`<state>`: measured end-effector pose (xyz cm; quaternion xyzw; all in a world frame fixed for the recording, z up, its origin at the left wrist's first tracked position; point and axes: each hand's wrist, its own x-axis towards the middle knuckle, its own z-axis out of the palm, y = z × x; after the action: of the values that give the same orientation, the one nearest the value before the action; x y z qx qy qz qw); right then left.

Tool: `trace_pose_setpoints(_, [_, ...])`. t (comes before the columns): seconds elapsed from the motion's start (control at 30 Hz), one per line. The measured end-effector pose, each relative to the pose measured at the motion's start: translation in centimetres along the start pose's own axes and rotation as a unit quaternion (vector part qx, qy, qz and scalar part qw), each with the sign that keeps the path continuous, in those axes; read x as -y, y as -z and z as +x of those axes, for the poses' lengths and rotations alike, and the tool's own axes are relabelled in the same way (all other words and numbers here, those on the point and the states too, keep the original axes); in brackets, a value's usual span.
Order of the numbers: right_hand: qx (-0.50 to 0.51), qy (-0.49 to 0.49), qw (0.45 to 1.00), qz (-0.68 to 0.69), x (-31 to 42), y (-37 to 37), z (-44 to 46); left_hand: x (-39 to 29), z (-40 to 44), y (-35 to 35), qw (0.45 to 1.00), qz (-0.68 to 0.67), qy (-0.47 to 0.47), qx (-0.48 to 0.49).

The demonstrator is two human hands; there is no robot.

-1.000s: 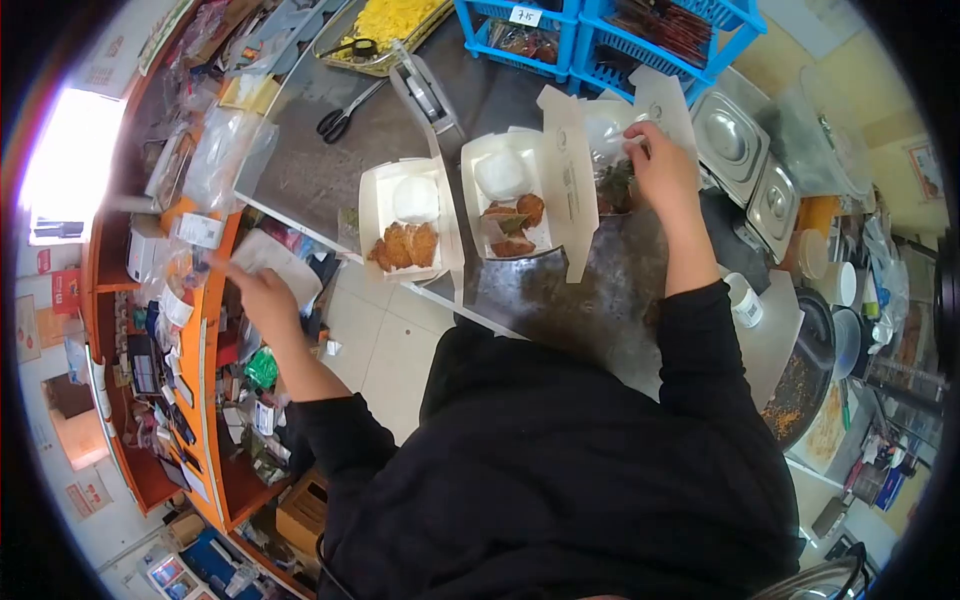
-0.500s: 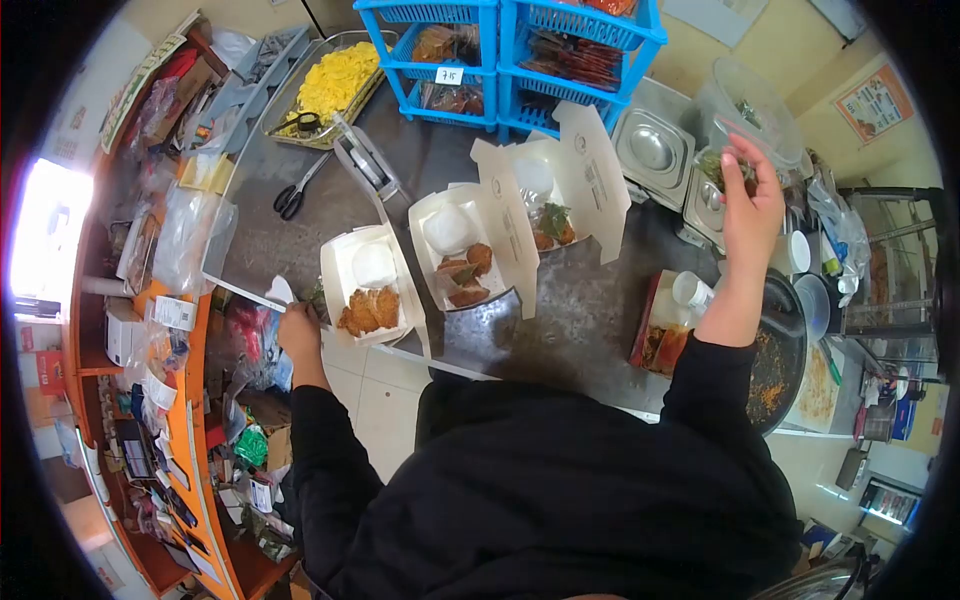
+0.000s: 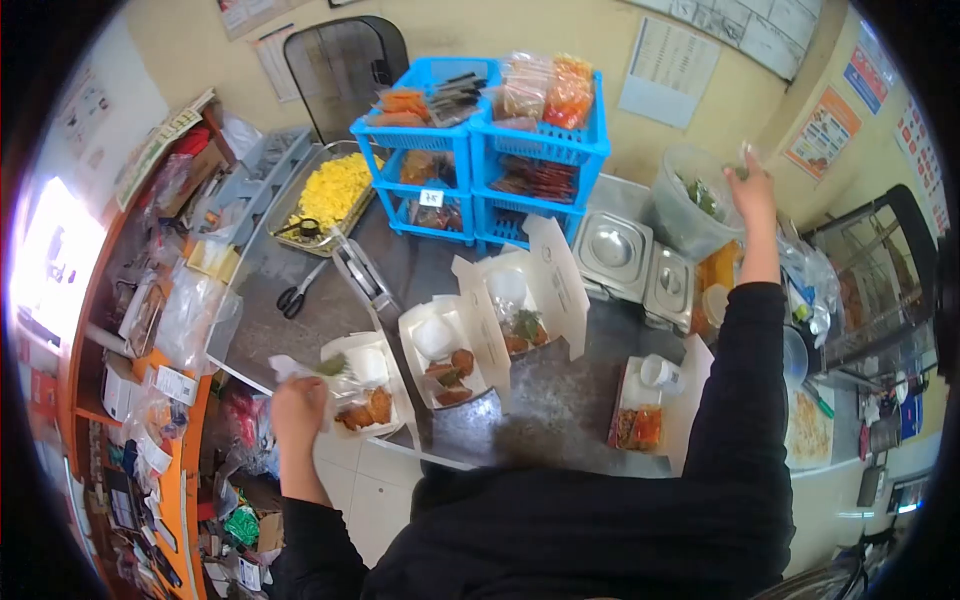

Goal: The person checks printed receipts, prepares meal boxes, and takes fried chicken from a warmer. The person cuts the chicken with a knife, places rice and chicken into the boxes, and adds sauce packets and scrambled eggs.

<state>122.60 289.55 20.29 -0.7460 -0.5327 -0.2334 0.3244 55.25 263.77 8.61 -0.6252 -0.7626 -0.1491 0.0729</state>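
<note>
My left hand (image 3: 298,408) is closed on a small clear bag of greens (image 3: 332,366), at the left edge of an open takeaway box (image 3: 398,428) with white rice and fried pieces. Two more open boxes, the middle box (image 3: 478,402) and the far box (image 3: 570,290), stand to its right with rice, fried pieces and greens. Raised at the right, my right hand (image 3: 752,195) has its fingers pinched together, with a bit of green and clear plastic showing at the fingertips. Beside it is a clear tub (image 3: 668,225) holding greens in plastic.
Blue stacked baskets (image 3: 450,150) with packets stand at the back. Left of them are a tray of yellow food (image 3: 335,190), scissors (image 3: 290,300) and a tape dispenser (image 3: 365,278). Lidded steel pans (image 3: 612,248) are right; nearer stands another open box (image 3: 625,395) with a white cup.
The view has tilted up, showing more wall. The bag of greens in my left hand now reaches over the box's edge. My right hand is raised beside the tub's right rim.
</note>
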Motion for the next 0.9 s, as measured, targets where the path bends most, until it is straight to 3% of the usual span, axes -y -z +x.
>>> trace_pose_setpoints(0.03, [0.053,-0.019,0.997,-0.046,0.4,-0.9,1.0,-1.0,-0.1,0.3,1.000,0.018,-0.020,-0.006])
trace_pose_setpoints(0.07, [0.039,0.027,0.998,0.032,2.7,-0.3,1.2,-1.8,-0.3,0.5,0.999,0.037,-0.038,-0.010])
trace_pose_setpoints(0.1, [0.030,0.075,0.991,0.108,6.7,1.7,0.3,-2.6,0.1,1.5,1.000,-0.004,0.014,0.019])
trace_pose_setpoints(0.13, [0.027,0.123,0.975,0.183,10.2,2.9,-0.5,-3.0,0.4,2.2,0.996,-0.077,0.015,-0.039])
trace_pose_setpoints(0.2, [0.132,0.157,0.941,0.269,15.9,2.3,-1.7,-4.2,1.5,4.3,0.967,-0.207,0.006,-0.148])
trace_pose_setpoints(0.23, [0.187,0.177,0.915,0.311,18.2,1.6,-2.1,-5.1,2.0,6.3,0.959,-0.238,0.001,-0.154])
trace_pose_setpoints(0.27, [0.195,0.190,0.913,0.303,20.1,0.7,-2.2,-6.2,2.1,8.3,0.944,-0.297,0.065,-0.130])
trace_pose_setpoints(0.3, [0.203,0.207,0.909,0.300,22.0,-0.5,-2.2,-7.0,2.2,9.3,0.890,-0.430,0.081,-0.126])
trace_pose_setpoints(0.33, [0.210,0.229,0.902,0.300,24.2,-1.9,-2.1,-8.0,2.1,10.9,0.873,-0.465,0.026,-0.143])
trace_pose_setpoints(0.37, [0.209,0.253,0.890,0.317,24.8,-5.2,-0.7,-8.6,1.6,12.4,0.842,-0.525,0.029,-0.119])
trace_pose_setpoints(0.43, [0.346,0.205,0.831,0.384,24.3,-15.3,4.2,-9.0,0.8,14.0,0.803,-0.587,-0.023,-0.104])
trace_pose_setpoints(0.47, [0.391,0.178,0.837,0.337,25.3,-16.6,5.5,-9.0,0.4,14.5,0.759,-0.643,-0.041,-0.092])
trace_pose_setpoints(0.5, [0.430,0.147,0.844,0.285,25.7,-16.8,5.7,-8.8,-0.2,15.2,0.751,-0.654,-0.040,-0.079])
trace_pose_setpoints(0.57, [0.412,0.074,0.834,0.358,26.6,-16.2,4.2,-8.3,-0.9,15.9,0.729,-0.680,-0.044,-0.066])
trace_pose_setpoints(0.7, [0.295,0.074,0.861,0.408,26.2,-18.0,4.1,-7.6,-1.9,16.6,0.697,-0.713,-0.043,-0.060])
trace_pose_setpoints(0.9, [0.399,0.097,0.793,0.450,25.9,-16.4,4.4,-7.0,-2.1,16.4,0.701,-0.711,-0.040,-0.028])
